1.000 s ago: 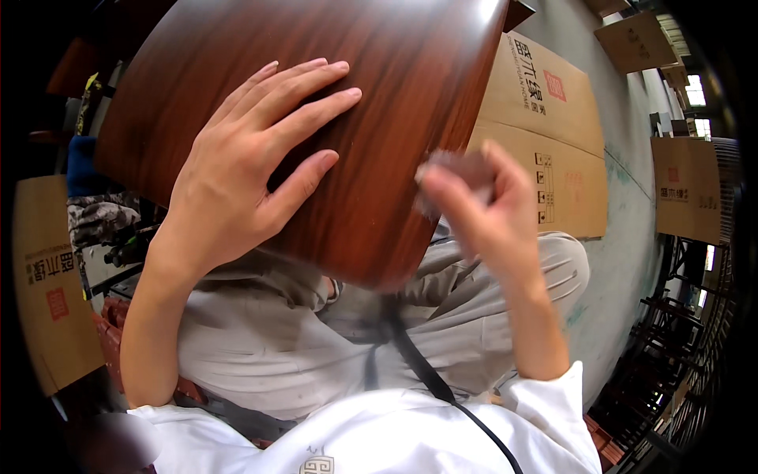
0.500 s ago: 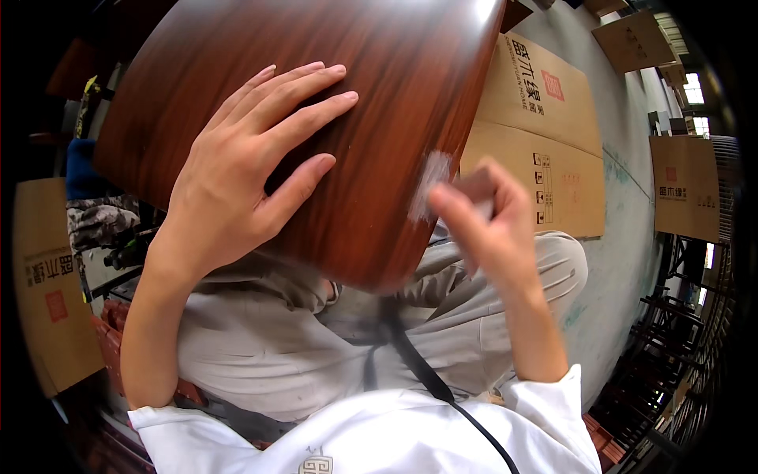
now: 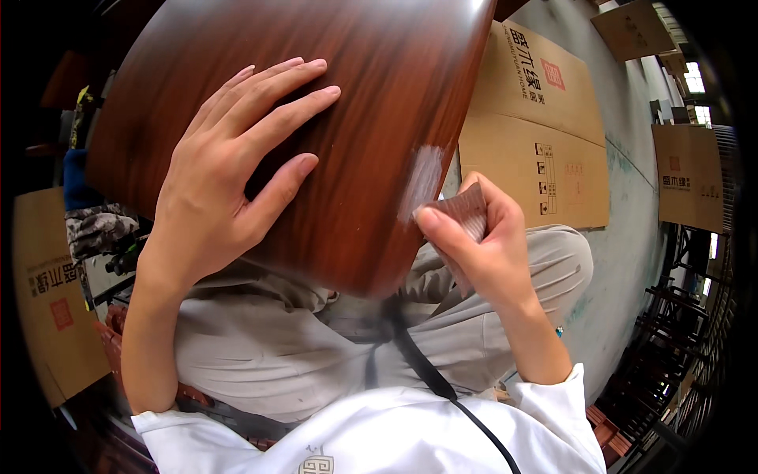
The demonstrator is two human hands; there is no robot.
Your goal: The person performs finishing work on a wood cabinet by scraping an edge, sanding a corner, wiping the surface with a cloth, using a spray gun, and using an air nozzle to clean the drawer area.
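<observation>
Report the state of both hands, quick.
Left hand: open, palm down on the glossy wooden panel.
Right hand: closed, pinching a bent brown sheet by the panel's whitish patch.

Under the left hand [image 3: 225, 170], the wooden board [image 3: 359, 142] is red-brown with dark stripes. By the right hand [image 3: 491, 249], it has a streaky whitish patch [image 3: 423, 180]. The sheet [image 3: 466, 208] in that hand is grey-brown. Past it, the cardboard [image 3: 505, 154] is tan with black and red marks.

Grey floor [image 3: 622, 257], bright windows [image 3: 694, 77] far right
</observation>
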